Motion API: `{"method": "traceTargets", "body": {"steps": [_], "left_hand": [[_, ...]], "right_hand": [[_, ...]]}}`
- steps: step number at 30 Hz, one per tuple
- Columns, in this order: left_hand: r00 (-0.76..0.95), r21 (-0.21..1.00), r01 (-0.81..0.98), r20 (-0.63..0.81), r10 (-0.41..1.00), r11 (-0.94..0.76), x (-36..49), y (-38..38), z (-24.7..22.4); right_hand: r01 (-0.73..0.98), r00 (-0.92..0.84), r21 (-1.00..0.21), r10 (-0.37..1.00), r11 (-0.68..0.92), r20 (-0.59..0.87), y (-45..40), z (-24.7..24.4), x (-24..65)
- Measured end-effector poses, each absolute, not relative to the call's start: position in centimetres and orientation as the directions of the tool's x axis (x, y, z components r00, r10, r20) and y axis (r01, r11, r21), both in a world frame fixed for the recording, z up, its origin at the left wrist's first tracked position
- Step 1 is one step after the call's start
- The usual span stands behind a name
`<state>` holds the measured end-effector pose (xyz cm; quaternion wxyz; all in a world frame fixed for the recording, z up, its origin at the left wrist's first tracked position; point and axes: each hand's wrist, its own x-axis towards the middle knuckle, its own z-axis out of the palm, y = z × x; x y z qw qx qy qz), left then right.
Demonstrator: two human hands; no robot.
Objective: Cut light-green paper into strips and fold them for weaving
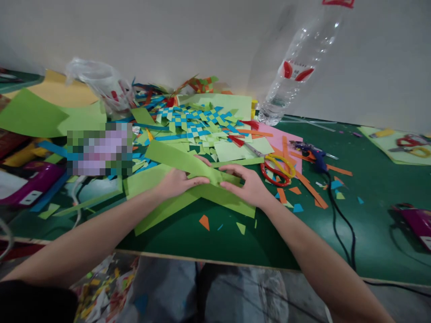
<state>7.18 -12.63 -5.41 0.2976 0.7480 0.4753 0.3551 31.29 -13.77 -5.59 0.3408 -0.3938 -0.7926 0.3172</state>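
A green paper sheet (168, 157), bent near its middle, is held between my two hands above the green table. My left hand (178, 181) grips it from the left, thumb on top and fingers partly behind it. On the other side my right hand (244, 183) pinches the paper between thumb and fingers. More green paper (161, 213) lies flat beneath. Just right of my right hand rest scissors (278, 170) with red and yellow handles. Behind my hands is a pile of woven blue and green paper strips (195, 120).
A plastic bottle (289, 83) stands tilted at the back. A blue glue gun (318, 160) with a black cord lies right, with more scissors (412, 146) beyond. Left are a plastic-wrapped cup (112, 92) and a purple device (37, 184). Scraps surround the table's front edge (202, 259).
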Motion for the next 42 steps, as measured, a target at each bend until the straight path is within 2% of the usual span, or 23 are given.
{"method": "traceTargets", "body": {"steps": [4,9,13,16,22,27,30,34,39,42], "left_hand": [[0.333,0.794,0.482,0.226,0.915,-0.371,7.0,-12.4,-5.6],[0.324,0.783,0.470,0.277,0.905,-0.408,7.0,-12.1,-6.0],[0.306,0.815,0.453,0.240,0.922,-0.362,7.2,-12.3,-6.0],[0.296,0.842,0.426,0.216,0.931,-0.331,7.2,-12.5,-5.8],[0.310,0.849,0.451,0.141,0.940,-0.275,7.0,-12.5,-6.1],[0.346,0.952,0.229,0.114,0.931,-0.201,7.5,-12.7,-5.9],[0.342,0.966,0.189,0.104,0.934,-0.177,7.7,-12.7,-5.6],[0.350,0.961,0.141,0.177,0.920,-0.239,7.8,-12.5,-5.5],[0.321,0.976,0.178,0.061,0.945,-0.123,7.5,-12.5,-5.7],[0.281,0.964,0.229,0.070,0.957,-0.138,7.5,-12.6,-5.7]], "right_hand": [[0.457,-0.483,-0.682,0.803,0.571,0.349,-14.1,-5.8,31.0],[0.530,-0.482,-0.576,0.780,0.623,0.400,-14.2,-6.1,30.9],[0.525,-0.444,-0.549,0.760,0.650,0.475,-13.9,-6.5,31.1],[0.538,-0.431,-0.485,0.720,0.689,0.544,-13.7,-6.7,31.2],[0.608,-0.486,-0.340,0.675,0.718,0.555,-13.6,-6.8,31.3],[0.643,-0.520,-0.288,0.681,0.709,0.516,-13.6,-6.8,31.2],[0.644,-0.524,-0.293,0.686,0.707,0.505,-13.7,-7.0,31.0],[0.622,-0.521,-0.379,0.724,0.685,0.451,-13.8,-6.9,30.8],[0.563,-0.456,-0.545,0.784,0.621,0.422,-14.4,-6.0,30.6],[0.520,-0.453,-0.582,0.779,0.626,0.433,-14.5,-5.6,30.5]]}}
